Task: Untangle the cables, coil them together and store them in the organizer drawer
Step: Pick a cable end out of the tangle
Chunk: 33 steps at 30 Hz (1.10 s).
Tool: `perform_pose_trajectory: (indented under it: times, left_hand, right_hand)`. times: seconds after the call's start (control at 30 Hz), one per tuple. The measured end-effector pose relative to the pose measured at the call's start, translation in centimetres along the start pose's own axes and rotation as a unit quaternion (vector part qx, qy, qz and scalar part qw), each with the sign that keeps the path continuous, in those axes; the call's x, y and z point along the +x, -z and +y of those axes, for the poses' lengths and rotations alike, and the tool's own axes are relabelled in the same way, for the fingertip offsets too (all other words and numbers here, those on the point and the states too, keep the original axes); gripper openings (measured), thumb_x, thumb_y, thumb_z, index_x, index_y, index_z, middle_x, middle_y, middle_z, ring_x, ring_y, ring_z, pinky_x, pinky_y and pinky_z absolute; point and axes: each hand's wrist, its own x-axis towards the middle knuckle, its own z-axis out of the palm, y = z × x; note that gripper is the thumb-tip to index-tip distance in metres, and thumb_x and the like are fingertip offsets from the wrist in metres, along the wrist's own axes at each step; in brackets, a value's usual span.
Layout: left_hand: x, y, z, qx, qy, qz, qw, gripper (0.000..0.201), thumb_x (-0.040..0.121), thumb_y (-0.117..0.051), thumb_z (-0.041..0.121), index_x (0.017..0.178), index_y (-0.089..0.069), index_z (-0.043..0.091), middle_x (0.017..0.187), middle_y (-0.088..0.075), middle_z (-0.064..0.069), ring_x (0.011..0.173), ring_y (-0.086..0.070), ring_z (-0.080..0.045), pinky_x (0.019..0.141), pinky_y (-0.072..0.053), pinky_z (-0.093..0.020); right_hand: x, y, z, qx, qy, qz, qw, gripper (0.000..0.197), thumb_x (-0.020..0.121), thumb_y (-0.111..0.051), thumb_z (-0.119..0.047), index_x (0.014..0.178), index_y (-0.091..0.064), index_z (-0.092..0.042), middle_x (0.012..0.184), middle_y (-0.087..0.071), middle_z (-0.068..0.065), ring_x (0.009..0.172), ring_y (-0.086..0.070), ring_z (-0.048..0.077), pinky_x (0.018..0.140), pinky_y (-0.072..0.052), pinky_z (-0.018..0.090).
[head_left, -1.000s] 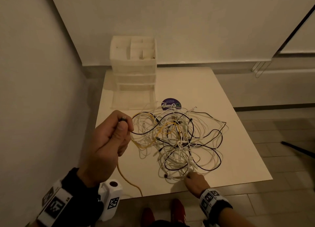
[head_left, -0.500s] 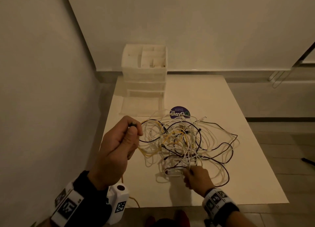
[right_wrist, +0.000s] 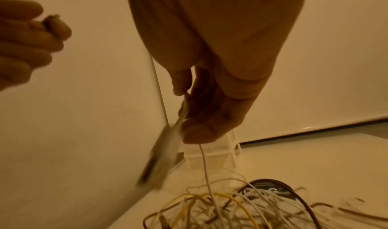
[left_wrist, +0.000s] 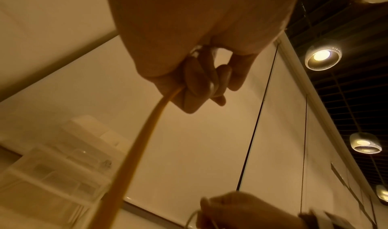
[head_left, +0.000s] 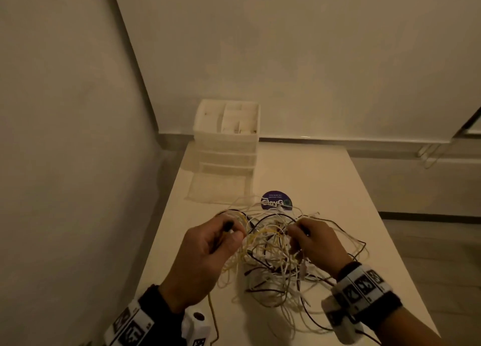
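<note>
A tangle of white, black and yellow cables (head_left: 273, 257) lies on the white table (head_left: 325, 179), partly lifted between my hands. My left hand (head_left: 208, 246) is curled round a yellow cable (left_wrist: 134, 149) and pinches a dark plug at its fingertips (head_left: 229, 226). My right hand (head_left: 315, 241) pinches a white cable (right_wrist: 206, 169) with a blurred white connector (right_wrist: 163, 154) hanging beside it, above the pile (right_wrist: 241, 209). The white organizer (head_left: 227, 132) stands at the table's far left, its lowest drawer (head_left: 218, 187) pulled out.
A round purple sticker (head_left: 276, 201) lies on the table just behind the pile. A wall runs close along the table's left side. The yellow cable trails off the near edge (head_left: 212, 317). Ceiling lamps (left_wrist: 322, 57) show in the left wrist view.
My right hand has risen from the pile's near edge to the level of my left hand, lifting a white cable. The head view has tilted up and the hands are closer together.
</note>
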Motion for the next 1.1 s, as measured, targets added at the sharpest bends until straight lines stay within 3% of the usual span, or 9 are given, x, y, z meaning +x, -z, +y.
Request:
perform_pose_trajectory:
  times: [0.1,0.2,0.33,0.4,0.53,0.63,0.73,0.97,1.1]
  left_hand:
    - [0.5,-1.2,-0.4,0.013,0.014,0.008,1.0,0.014,0.093,-0.056,0.01,0.085,-0.067,0.006,0.06,-0.058,0.016,0.049,-0.048,0.004,0.053,-0.035,-0.007]
    - [1.2,-1.9,-0.6,0.029,0.022,0.026,0.999,0.017,0.091,-0.057,0.019,0.085,-0.071,0.013,0.068,-0.066,0.014,0.058,-0.057,0.003,0.059,-0.041,-0.01]
    - [2.0,-2.3,-0.4,0.016,0.024,0.048,0.998,0.02,0.099,-0.051,0.023,0.092,-0.068,0.014,0.054,-0.051,0.017,0.047,-0.042,0.002,0.05,-0.033,-0.012]
    - [2.1,-2.2,-0.4,-0.006,0.024,0.058,0.998,0.027,0.097,-0.047,0.041,0.093,-0.065,0.022,0.051,-0.039,0.009,0.046,-0.032,-0.009,0.044,-0.027,-0.027]
    - [2.6,-2.0,-0.4,0.002,0.015,0.075,0.997,0.03,0.094,-0.043,0.049,0.096,-0.063,0.026,0.053,-0.033,0.007,0.048,-0.026,-0.016,0.045,-0.022,-0.029]
    - [3.1,-1.8,-0.5,0.008,0.01,0.079,0.997,0.026,0.098,-0.043,0.041,0.098,-0.063,0.025,0.055,-0.035,0.007,0.048,-0.027,-0.014,0.045,-0.023,-0.028]
    - [3.7,-1.9,-0.4,-0.007,0.016,0.084,0.996,0.019,0.1,-0.047,0.03,0.099,-0.065,0.022,0.053,-0.037,0.01,0.045,-0.028,-0.007,0.046,-0.026,-0.019]
    - [4.7,-2.1,-0.4,0.005,-0.001,0.15,0.989,0.01,0.092,-0.059,0.024,0.087,-0.063,0.017,0.054,-0.034,0.001,0.046,-0.03,-0.012,0.049,-0.03,-0.023]
    - [4.8,-1.6,-0.3,-0.052,0.023,0.129,0.99,0.011,0.09,-0.066,0.017,0.099,-0.065,0.012,0.055,-0.04,-0.009,0.045,-0.042,-0.013,0.049,-0.042,-0.022]
  right_hand:
    - [0.9,0.9,-2.0,0.192,-0.071,0.005,0.979,0.017,0.098,-0.053,-0.016,0.097,-0.051,0.001,0.065,-0.066,0.018,0.053,-0.065,0.033,0.051,-0.057,0.038]
    - [2.0,1.5,-3.4,0.237,-0.067,0.021,0.969,0.02,0.1,-0.048,-0.016,0.102,-0.047,0.004,0.068,-0.064,0.02,0.054,-0.064,0.032,0.052,-0.054,0.037]
    - [3.8,4.3,-6.5,0.324,-0.025,0.03,0.945,0.02,0.1,-0.047,-0.014,0.096,-0.058,0.003,0.075,-0.062,0.017,0.064,-0.062,0.027,0.065,-0.054,0.043]
    - [5.1,6.8,-8.5,0.395,-0.006,0.056,0.917,0.02,0.1,-0.048,-0.018,0.092,-0.061,-0.005,0.078,-0.062,0.011,0.076,-0.063,0.025,0.074,-0.056,0.043]
    - [7.1,11.3,-12.6,0.519,0.041,0.069,0.851,0.02,0.097,-0.053,-0.025,0.083,-0.057,-0.012,0.087,-0.064,0.007,0.093,-0.067,0.028,0.083,-0.055,0.05]
    - [6.6,11.9,-14.9,0.492,0.056,-0.011,0.869,0.016,0.096,-0.051,-0.023,0.085,-0.055,-0.011,0.102,-0.069,0.013,0.105,-0.067,0.031,0.091,-0.05,0.051]
    - [4.3,8.9,-14.8,0.397,0.062,-0.142,0.905,0.019,0.094,-0.051,-0.024,0.085,-0.056,-0.008,0.091,-0.068,0.013,0.095,-0.066,0.031,0.091,-0.045,0.046]
    - [0.5,2.2,-9.6,0.519,0.082,-0.296,0.797,0.047,0.066,-0.071,-0.018,0.105,-0.054,0.004,0.111,-0.053,0.022,0.092,-0.049,0.036,0.083,-0.039,0.05]
    - [-0.9,0.7,-8.3,0.473,0.121,-0.3,0.82,0.06,0.058,-0.062,-0.019,0.109,-0.052,0.011,0.105,-0.056,0.015,0.079,-0.041,0.027,0.068,-0.038,0.034]
